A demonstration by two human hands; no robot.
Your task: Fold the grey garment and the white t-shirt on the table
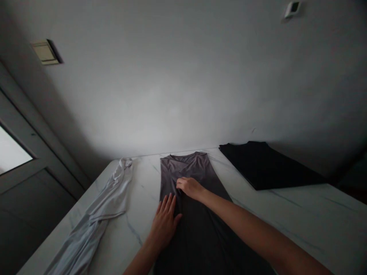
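A dark grey garment [183, 165] lies lengthwise on the white marble table [289, 214], its neckline toward the wall. My left hand [164, 221] rests flat on its left side, fingers apart. My right hand [189, 188] lies across the garment's middle below the neckline, fingers together and curled. I cannot tell whether it pinches the fabric. To the left lies a long, light grey garment [100, 210], bunched and folded. A flat black garment [263, 164] lies at the back right.
The table's far edge meets a white wall [172, 95]. A door with a glass pane [11, 151] stands at the left. A small beige wall plate [46, 52] and a white wall device [292, 9] are mounted higher up.
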